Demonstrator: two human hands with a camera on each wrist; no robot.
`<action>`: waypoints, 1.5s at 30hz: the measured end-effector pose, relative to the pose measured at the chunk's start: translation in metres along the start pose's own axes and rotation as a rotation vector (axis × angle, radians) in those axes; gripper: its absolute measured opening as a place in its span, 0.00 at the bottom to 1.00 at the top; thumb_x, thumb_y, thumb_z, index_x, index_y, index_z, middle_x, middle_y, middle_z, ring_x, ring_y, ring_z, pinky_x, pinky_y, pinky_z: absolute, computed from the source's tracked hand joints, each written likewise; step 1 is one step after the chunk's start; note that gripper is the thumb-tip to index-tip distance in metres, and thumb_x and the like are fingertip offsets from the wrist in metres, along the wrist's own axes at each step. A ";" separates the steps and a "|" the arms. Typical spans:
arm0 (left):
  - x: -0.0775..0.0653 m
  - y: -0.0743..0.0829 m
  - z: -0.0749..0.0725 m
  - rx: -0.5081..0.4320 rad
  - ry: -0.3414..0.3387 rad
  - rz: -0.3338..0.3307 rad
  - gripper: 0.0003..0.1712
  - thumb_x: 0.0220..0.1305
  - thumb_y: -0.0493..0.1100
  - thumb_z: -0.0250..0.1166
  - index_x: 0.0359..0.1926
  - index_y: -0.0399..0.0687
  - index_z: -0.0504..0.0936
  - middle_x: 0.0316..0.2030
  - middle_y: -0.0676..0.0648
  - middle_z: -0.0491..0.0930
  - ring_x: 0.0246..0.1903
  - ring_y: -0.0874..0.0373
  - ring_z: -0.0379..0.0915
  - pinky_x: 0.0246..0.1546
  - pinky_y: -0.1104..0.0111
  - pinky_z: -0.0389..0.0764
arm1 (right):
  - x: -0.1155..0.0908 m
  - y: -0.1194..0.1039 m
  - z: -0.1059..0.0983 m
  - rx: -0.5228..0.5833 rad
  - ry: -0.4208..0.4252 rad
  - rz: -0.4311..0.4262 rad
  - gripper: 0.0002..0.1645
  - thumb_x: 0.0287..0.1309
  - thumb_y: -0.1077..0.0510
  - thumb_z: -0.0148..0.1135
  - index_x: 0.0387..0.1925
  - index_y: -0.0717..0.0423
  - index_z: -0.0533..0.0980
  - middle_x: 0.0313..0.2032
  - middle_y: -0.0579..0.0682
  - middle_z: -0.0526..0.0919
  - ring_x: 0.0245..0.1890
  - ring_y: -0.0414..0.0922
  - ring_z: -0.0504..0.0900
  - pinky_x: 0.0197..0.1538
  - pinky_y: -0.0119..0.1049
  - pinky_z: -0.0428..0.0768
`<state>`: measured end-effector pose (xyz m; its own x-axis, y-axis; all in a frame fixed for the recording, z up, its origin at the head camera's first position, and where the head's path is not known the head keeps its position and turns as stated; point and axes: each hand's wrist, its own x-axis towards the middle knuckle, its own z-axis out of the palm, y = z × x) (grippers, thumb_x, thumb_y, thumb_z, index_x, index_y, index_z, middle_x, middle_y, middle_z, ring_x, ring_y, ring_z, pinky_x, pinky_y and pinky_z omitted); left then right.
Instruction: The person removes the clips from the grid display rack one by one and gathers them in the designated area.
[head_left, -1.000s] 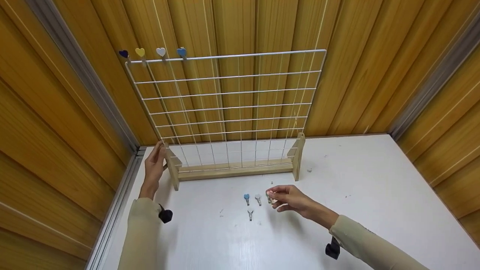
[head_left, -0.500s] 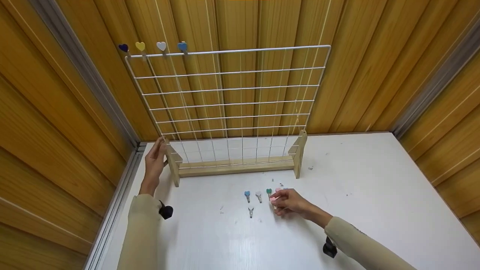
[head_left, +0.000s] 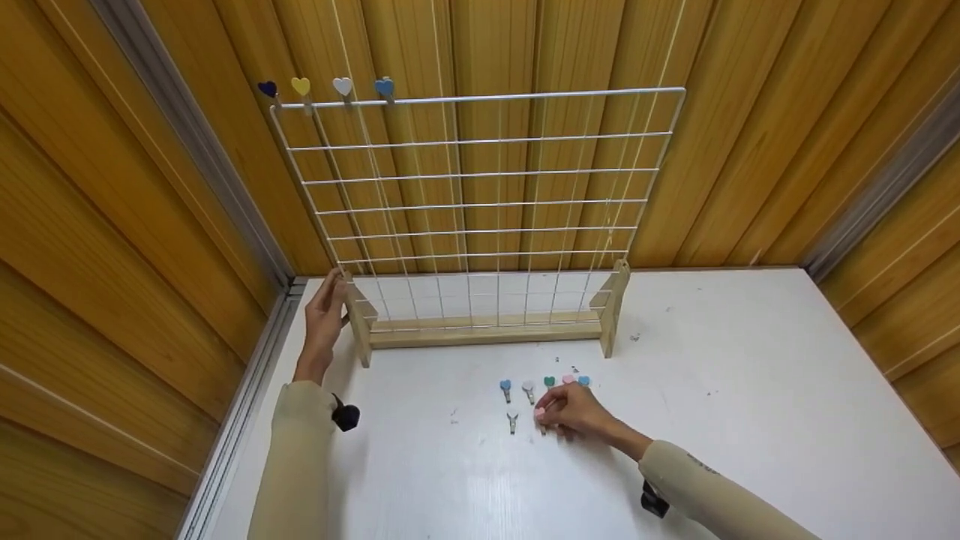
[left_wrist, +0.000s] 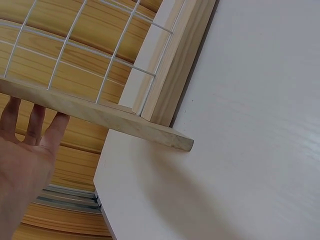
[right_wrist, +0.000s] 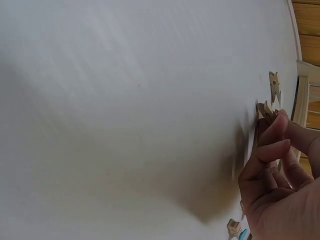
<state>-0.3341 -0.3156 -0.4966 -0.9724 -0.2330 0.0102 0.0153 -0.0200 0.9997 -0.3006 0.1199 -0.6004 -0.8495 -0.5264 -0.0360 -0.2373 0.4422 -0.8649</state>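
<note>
My right hand (head_left: 576,409) pinches a small wooden clothespin with a pink heart (head_left: 540,413), low over the white table. In the right wrist view, fingers partly hide that clothespin (right_wrist: 268,111). Close by lie a clothespin without a visible heart face (head_left: 512,423) and heart clothespins in blue (head_left: 505,385), white (head_left: 528,387), green (head_left: 550,382), pink (head_left: 568,379) and blue (head_left: 584,381). My left hand (head_left: 324,319) touches the left wooden upright (head_left: 358,319) of a white wire grid rack (head_left: 465,176); its straight fingertips (left_wrist: 58,122) rest against the wood, thumb hidden.
Along the grid's top rail stand heart clothespins in dark blue (head_left: 268,89), yellow (head_left: 301,86), white (head_left: 343,86) and light blue (head_left: 385,86). Wood-patterned panels (head_left: 750,135) enclose the table's (head_left: 720,427) back and sides. Tiny scraps lie on the tabletop.
My right hand has drawn the pink heart clothespin nearer, toward the clothespin without a visible heart, uncovering the green, pink and blue ones. The left hand stays at the upright; the head view has shifted slightly.
</note>
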 end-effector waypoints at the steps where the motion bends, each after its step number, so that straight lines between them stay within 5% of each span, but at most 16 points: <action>1: 0.001 -0.001 0.000 0.000 -0.001 0.003 0.33 0.82 0.50 0.48 0.82 0.56 0.52 0.82 0.47 0.49 0.81 0.46 0.45 0.77 0.43 0.58 | 0.000 0.000 0.001 -0.020 0.006 -0.011 0.08 0.60 0.62 0.72 0.38 0.65 0.85 0.31 0.59 0.88 0.23 0.36 0.77 0.28 0.24 0.75; 11: 0.008 -0.011 -0.005 0.043 0.007 0.075 0.34 0.81 0.55 0.49 0.81 0.57 0.53 0.81 0.46 0.50 0.80 0.45 0.47 0.76 0.41 0.60 | 0.001 0.003 0.009 -0.053 0.023 -0.023 0.12 0.61 0.59 0.72 0.42 0.64 0.86 0.31 0.55 0.89 0.18 0.34 0.73 0.23 0.24 0.72; 17: 0.008 -0.013 -0.004 0.030 0.001 0.057 0.35 0.81 0.54 0.50 0.82 0.58 0.53 0.81 0.46 0.50 0.80 0.46 0.47 0.77 0.42 0.60 | 0.000 0.000 0.007 -0.031 0.051 -0.006 0.14 0.60 0.60 0.73 0.43 0.67 0.85 0.25 0.56 0.88 0.12 0.35 0.72 0.17 0.25 0.71; 34: 0.007 -0.012 0.001 0.031 0.020 0.059 0.34 0.81 0.53 0.49 0.82 0.56 0.53 0.82 0.46 0.50 0.80 0.46 0.47 0.76 0.42 0.60 | 0.002 0.005 0.006 0.017 0.124 0.009 0.13 0.60 0.59 0.73 0.41 0.66 0.86 0.29 0.58 0.90 0.13 0.36 0.76 0.21 0.24 0.74; 45: 0.004 -0.011 -0.002 0.010 0.020 0.075 0.33 0.82 0.50 0.49 0.81 0.53 0.54 0.81 0.44 0.50 0.80 0.44 0.48 0.75 0.40 0.61 | 0.001 -0.022 -0.022 0.087 0.008 -0.001 0.14 0.69 0.62 0.63 0.48 0.71 0.82 0.34 0.68 0.88 0.18 0.40 0.82 0.20 0.29 0.79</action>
<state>-0.3373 -0.3178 -0.5077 -0.9638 -0.2527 0.0847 0.0855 0.0080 0.9963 -0.3071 0.1256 -0.5709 -0.8530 -0.5210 -0.0315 -0.1966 0.3766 -0.9053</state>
